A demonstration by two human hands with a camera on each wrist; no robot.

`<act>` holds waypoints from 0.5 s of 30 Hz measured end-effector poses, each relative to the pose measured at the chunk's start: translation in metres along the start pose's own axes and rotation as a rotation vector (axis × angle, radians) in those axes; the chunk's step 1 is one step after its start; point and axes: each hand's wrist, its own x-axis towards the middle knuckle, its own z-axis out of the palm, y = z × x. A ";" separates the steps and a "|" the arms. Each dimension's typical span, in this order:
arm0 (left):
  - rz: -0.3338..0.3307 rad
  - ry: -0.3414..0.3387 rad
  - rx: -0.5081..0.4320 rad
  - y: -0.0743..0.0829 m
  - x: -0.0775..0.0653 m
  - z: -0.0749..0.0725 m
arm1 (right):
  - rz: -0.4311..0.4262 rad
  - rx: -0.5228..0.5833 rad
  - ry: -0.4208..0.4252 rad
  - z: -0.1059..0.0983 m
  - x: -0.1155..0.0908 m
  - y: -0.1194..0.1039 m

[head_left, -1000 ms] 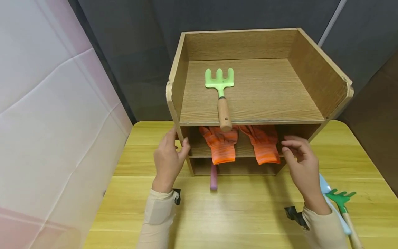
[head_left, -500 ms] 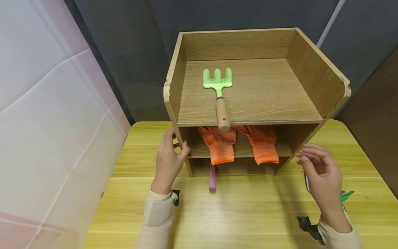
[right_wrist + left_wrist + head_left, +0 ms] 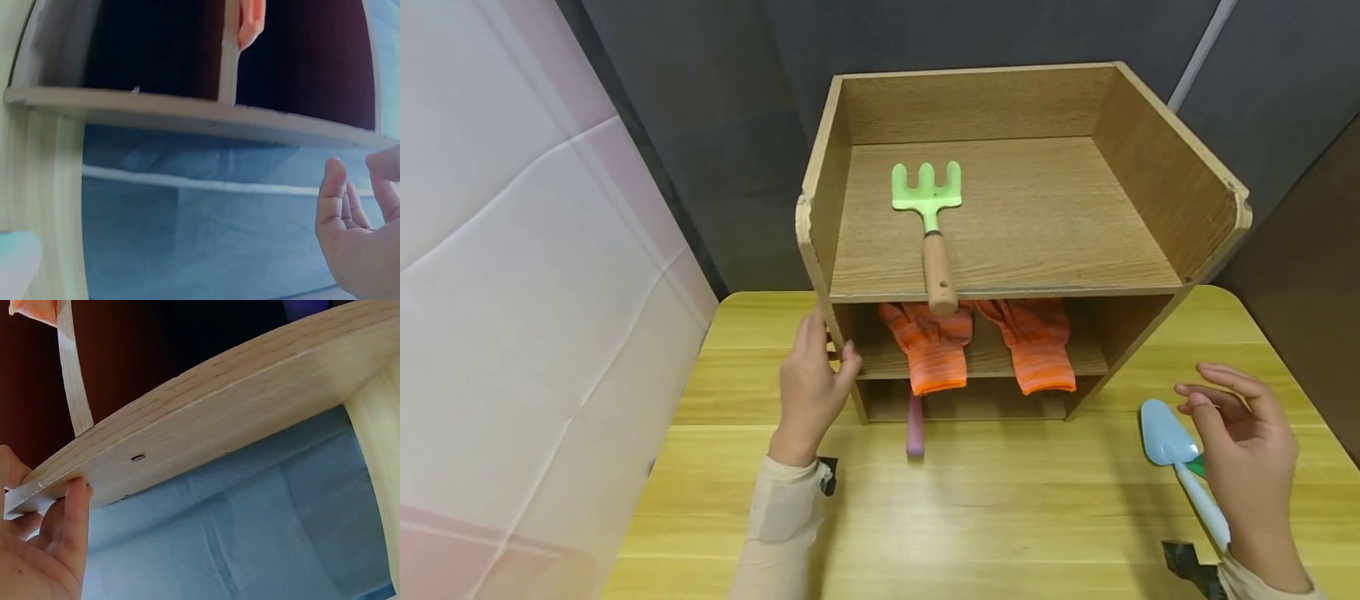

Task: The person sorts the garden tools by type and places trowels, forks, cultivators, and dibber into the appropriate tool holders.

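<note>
A small wooden shelf unit (image 3: pixel 1000 221) stands on the table. My left hand (image 3: pixel 811 392) holds the front edge of its left side panel, thumb on the front and fingers along the outer face. The left wrist view shows the fingers (image 3: pixel 76 519) against that panel. Over the table to the right is my right hand (image 3: pixel 1251 454), loosely bent with nothing in it, partly covering a light blue trowel (image 3: pixel 1167 433) and a green rake (image 3: pixel 1197 467). A light green hand fork (image 3: pixel 928 200) lies on the top shelf, its wooden handle jutting over the front edge.
Two orange gloves (image 3: pixel 938 354) hang over the middle shelf's front edge. A pink handle (image 3: pixel 915 429) sticks out from the bottom shelf. A pale panel (image 3: pixel 550 250) borders the table (image 3: pixel 1000 517) on the left; a dark grey curtain (image 3: pixel 715 125) is behind.
My right hand has moved from beside the right glove, past the unit's right side, rightward over the table, uncovering the blue trowel. My left hand has stayed on the side panel.
</note>
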 end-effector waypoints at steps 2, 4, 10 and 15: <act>-0.012 0.005 -0.004 0.000 0.000 0.001 | 0.038 -0.101 0.025 -0.005 -0.001 0.000; -0.030 0.005 -0.011 0.000 0.000 0.002 | 0.088 -0.212 0.051 -0.011 -0.002 0.001; -0.062 -0.005 -0.020 0.001 -0.001 0.004 | 0.205 -0.616 0.098 -0.030 -0.007 0.006; -0.061 -0.001 -0.018 0.001 -0.002 0.005 | 0.337 -0.736 0.148 -0.047 -0.013 0.011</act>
